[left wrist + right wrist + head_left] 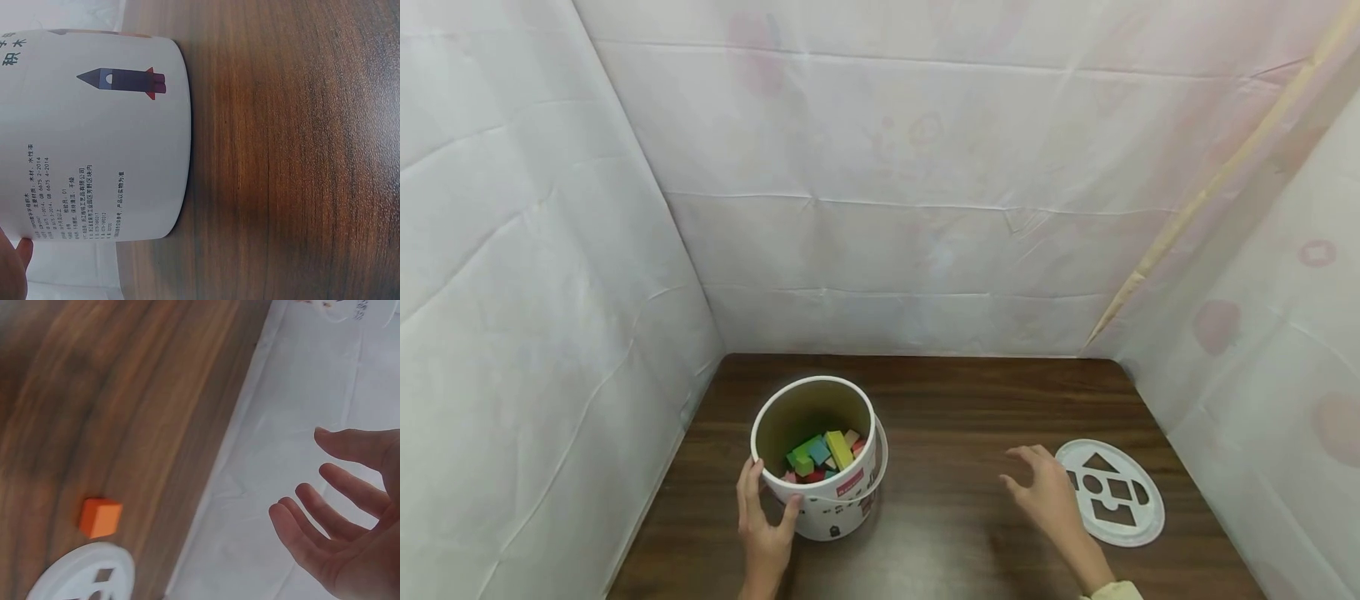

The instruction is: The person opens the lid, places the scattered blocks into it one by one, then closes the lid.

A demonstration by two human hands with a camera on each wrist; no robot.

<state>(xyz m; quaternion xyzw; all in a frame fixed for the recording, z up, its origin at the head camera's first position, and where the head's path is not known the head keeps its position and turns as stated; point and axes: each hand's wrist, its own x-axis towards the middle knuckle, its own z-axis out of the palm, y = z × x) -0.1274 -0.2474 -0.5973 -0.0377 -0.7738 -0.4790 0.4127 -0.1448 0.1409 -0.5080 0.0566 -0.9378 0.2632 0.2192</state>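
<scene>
A white bucket (835, 518) with printed pictures stands at the left of the table, with colourful toy blocks (820, 454) inside. My left hand (765, 533) holds it at the near left, fingers at the rim and thumb against the outer wall. In the left wrist view, the bucket (137, 144) shows a rocket picture and small print. My right hand (1048, 496) is over the table at the right, holding nothing, its fingers spread and loosely bent. Near it lies a white lid (1138, 517) with shaped holes. An orange block (100, 517) sits near the lid in the right wrist view.
The dark wooden table (940, 433) is bordered by white sheets (880, 250) at the back and both sides. A white handle (883, 454) hangs at the bucket's right side.
</scene>
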